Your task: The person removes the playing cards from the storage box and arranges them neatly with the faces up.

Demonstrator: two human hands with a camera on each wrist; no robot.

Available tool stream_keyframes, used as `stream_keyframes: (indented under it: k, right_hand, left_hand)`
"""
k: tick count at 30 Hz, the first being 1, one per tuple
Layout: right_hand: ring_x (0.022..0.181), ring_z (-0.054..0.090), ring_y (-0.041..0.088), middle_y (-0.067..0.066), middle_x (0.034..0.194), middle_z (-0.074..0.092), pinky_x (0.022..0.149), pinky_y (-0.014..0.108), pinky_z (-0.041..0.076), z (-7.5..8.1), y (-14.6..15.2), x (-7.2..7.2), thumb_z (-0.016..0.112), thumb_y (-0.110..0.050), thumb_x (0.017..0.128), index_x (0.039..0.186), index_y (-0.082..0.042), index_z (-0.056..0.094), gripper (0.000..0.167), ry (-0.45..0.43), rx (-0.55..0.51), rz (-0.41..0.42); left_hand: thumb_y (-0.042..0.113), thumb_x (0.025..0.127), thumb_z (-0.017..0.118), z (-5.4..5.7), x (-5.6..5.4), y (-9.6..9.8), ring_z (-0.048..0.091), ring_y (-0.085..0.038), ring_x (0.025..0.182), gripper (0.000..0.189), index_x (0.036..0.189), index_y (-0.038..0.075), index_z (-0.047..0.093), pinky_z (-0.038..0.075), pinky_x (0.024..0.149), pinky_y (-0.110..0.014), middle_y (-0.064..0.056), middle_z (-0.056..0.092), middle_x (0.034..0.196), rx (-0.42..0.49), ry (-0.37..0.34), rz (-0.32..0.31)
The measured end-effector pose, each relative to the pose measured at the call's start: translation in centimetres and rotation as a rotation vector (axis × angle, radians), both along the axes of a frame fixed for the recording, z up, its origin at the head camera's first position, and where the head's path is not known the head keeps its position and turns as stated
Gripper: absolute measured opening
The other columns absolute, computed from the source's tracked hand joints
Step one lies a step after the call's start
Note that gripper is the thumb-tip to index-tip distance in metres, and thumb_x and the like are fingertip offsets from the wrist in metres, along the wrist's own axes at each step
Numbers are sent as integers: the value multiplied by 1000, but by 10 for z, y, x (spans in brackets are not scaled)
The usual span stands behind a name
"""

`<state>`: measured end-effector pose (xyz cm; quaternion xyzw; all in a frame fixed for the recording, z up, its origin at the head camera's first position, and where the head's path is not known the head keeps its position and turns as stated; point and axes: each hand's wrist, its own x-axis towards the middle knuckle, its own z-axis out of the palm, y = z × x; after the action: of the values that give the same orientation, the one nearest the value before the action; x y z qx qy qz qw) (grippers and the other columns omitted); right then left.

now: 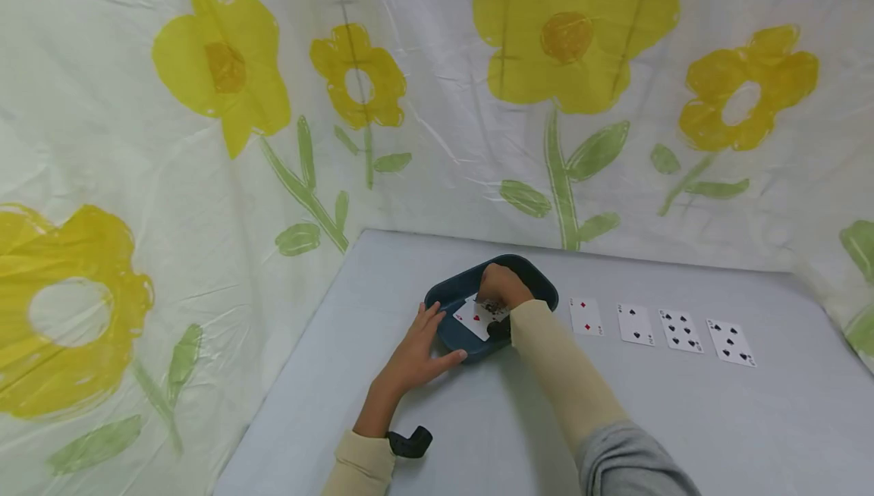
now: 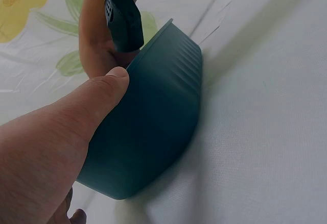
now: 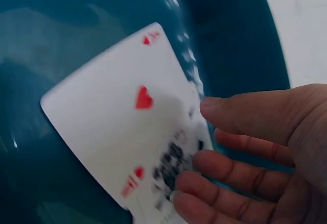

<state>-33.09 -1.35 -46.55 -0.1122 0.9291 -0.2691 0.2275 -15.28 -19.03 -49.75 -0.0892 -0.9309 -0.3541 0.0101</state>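
My left hand (image 1: 414,356) rests against the near left end of the dark teal tray (image 1: 447,293), fingers spread. In the left wrist view its thumb (image 2: 118,74) touches the tray's rim. My right hand (image 1: 501,286) reaches inside the tray, over several playing cards. An ace of hearts (image 3: 102,91) lies face up there, beside a card with a dense black figure (image 3: 171,168), partly covered by the right fingers. The right thumb (image 3: 225,109) stands apart from the fingers at the cards' edge, and no card shows pinched between them.
To the tray's right lie a two of diamonds (image 1: 585,317) and three spade cards, the nearest a two of spades (image 1: 636,324), in a row on the pale tabletop (image 1: 328,375). A flower-printed curtain (image 1: 437,200) hangs behind. Black cameras sit on both wrists.
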Motion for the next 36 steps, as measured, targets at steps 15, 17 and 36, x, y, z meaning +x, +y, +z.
stream_keyframes:
  k: [15, 17, 36]
  right_hand:
    - [102, 61, 30, 13, 114, 65, 90, 46, 51, 10, -24, 29, 94, -24, 69, 125, -3, 61, 68, -5, 234, 142]
    - [110, 59, 31, 15, 121, 63, 97, 49, 49, 10, -27, 32, 95, -22, 68, 131, -2, 57, 76, 12, 251, 149]
    - [99, 59, 30, 17, 117, 65, 95, 49, 50, 2, -32, 29, 84, -4, 79, 124, 0, 63, 49, -6, 181, 109]
  left_hand:
    - [65, 89, 64, -2, -1, -3, 2, -26, 153, 93, 156, 7, 34, 26, 115, -56, -5, 17, 166, -23, 8, -5]
    - [64, 89, 64, -2, -1, -4, 2, -26, 153, 93, 156, 7, 35, 26, 115, -56, -5, 18, 166, -19, 8, -5]
    - [64, 89, 64, -2, 1, -2, 3, -26, 153, 92, 156, 7, 35, 26, 114, -57, -5, 18, 166, 0, 19, -2]
